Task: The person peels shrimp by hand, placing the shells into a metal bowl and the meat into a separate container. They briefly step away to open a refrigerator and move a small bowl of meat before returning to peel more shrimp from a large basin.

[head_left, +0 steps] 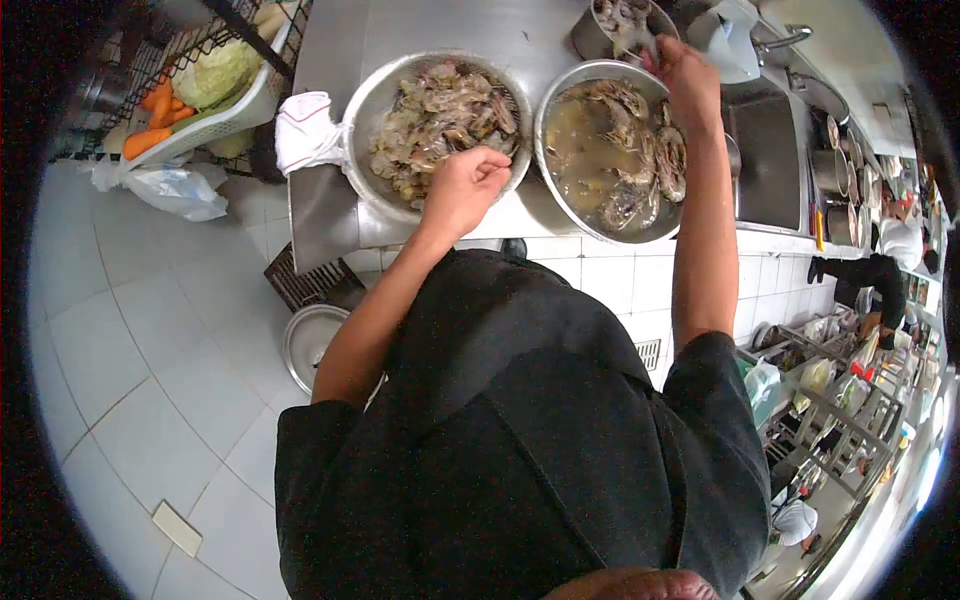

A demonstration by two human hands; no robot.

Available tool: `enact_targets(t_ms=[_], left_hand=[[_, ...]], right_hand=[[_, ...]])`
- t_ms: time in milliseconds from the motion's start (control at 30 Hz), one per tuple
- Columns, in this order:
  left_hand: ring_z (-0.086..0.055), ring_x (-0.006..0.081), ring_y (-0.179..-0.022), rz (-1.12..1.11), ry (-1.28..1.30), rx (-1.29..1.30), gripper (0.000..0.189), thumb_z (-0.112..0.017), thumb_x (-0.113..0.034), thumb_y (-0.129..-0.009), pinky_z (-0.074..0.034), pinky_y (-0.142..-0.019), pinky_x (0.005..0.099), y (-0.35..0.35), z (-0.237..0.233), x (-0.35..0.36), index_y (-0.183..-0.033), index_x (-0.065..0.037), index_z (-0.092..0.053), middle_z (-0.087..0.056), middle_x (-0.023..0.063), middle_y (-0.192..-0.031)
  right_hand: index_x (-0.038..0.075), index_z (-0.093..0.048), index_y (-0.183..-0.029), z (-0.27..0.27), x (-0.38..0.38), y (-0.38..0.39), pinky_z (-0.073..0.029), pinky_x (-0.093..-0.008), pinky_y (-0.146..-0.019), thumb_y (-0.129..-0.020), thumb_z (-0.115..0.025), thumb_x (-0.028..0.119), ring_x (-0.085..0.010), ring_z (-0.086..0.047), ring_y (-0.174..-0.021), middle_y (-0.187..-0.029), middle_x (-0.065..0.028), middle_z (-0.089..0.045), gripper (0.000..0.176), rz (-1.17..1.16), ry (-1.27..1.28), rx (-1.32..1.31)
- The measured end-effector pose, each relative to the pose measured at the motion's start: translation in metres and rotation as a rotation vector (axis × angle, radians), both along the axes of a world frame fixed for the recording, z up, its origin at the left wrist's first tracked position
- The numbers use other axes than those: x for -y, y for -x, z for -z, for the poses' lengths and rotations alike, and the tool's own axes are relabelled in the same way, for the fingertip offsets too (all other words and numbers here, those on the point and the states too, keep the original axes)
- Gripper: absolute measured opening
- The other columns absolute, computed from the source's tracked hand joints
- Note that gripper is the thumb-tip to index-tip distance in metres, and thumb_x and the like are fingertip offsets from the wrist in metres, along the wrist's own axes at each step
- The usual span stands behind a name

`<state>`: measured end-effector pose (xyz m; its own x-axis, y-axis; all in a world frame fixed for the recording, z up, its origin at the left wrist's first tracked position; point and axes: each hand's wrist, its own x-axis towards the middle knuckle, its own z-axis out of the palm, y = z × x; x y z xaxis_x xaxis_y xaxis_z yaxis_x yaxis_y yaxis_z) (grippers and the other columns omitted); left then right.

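Note:
Two wide steel bowls stand side by side on a steel counter (pixel 330 205). The left bowl (pixel 372 100) is heaped with shrimp shells and heads. The right bowl (pixel 560 95) holds whole shrimp in murky water. My left hand (pixel 465 185) rests at the near rim of the left bowl, fingers curled; whether it holds anything I cannot tell. My right hand (pixel 680 70) reaches past the right bowl to a smaller steel bowl (pixel 590 35) of peeled shrimp, pinching a pale shrimp (pixel 637 40) over it.
A white cloth (pixel 305 130) lies at the counter's left edge. A white basket (pixel 235 105) with carrots and cabbage sits on a rack to the left, a plastic bag (pixel 175 190) below it. A sink (pixel 765 150) lies right. A steel lid (pixel 310 340) rests on the tiled floor. Another person stands far right.

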<state>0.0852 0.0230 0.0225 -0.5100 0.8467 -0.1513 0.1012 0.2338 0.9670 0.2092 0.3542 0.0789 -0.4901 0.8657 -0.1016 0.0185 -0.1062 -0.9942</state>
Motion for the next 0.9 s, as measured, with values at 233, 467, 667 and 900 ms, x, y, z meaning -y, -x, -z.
enact_targets(t_ms=[233, 467, 667, 900], left_hand=[[-0.058, 0.0311, -0.101, 0.277, -0.103, -0.631, 0.019, -0.067, -0.018, -0.08, -0.044, -0.089, 0.0416, -0.061, -0.013, -0.065, -0.09, -0.003, -0.069, -0.065, 0.014, -0.102], [-0.035, 0.0361, -0.132, 0.624, 0.413, -0.938, 0.055, -0.067, -0.034, -0.08, -0.027, -0.104, 0.0595, -0.107, 0.042, -0.114, -0.119, 0.003, -0.055, -0.047, 0.0198, -0.134], [-0.054, 0.0361, -0.115, 0.651, 0.504, -0.786, 0.037, -0.061, -0.033, -0.085, -0.036, -0.101, 0.0526, -0.102, 0.004, -0.137, -0.111, -0.006, -0.065, -0.058, 0.0169, -0.124], [-0.067, 0.0304, -0.084, 0.235, 0.188, -0.537, 0.022, -0.064, -0.024, -0.084, -0.051, -0.077, 0.0381, -0.106, -0.027, -0.139, -0.091, -0.004, -0.071, -0.069, 0.0166, -0.089]], right_hand=[[0.008, -0.073, -0.09, 0.05, 0.021, -0.053, -0.052, -0.0405, -0.068, -0.077, -0.063, 0.022, -0.0337, -0.068, -0.072, -0.078, -0.0183, -0.068, 0.021, -0.091, -0.936, 0.855], [0.004, -0.069, -0.091, 0.102, 0.069, -0.122, -0.047, -0.0452, -0.086, -0.066, -0.069, 0.012, -0.0372, -0.06, -0.092, -0.094, -0.0199, -0.065, 0.026, -0.237, -1.125, 0.953], [0.006, -0.072, -0.093, 0.071, 0.036, -0.185, -0.05, -0.0459, -0.074, -0.07, -0.065, 0.009, -0.0391, -0.06, -0.082, -0.079, -0.0212, -0.066, 0.024, -0.186, -1.042, 0.951], [0.001, -0.066, -0.071, 0.092, 0.059, -0.187, -0.051, -0.045, -0.073, -0.067, -0.062, 0.006, -0.0371, -0.064, -0.077, -0.071, -0.0203, -0.065, 0.007, -0.42, -1.189, 1.11]])
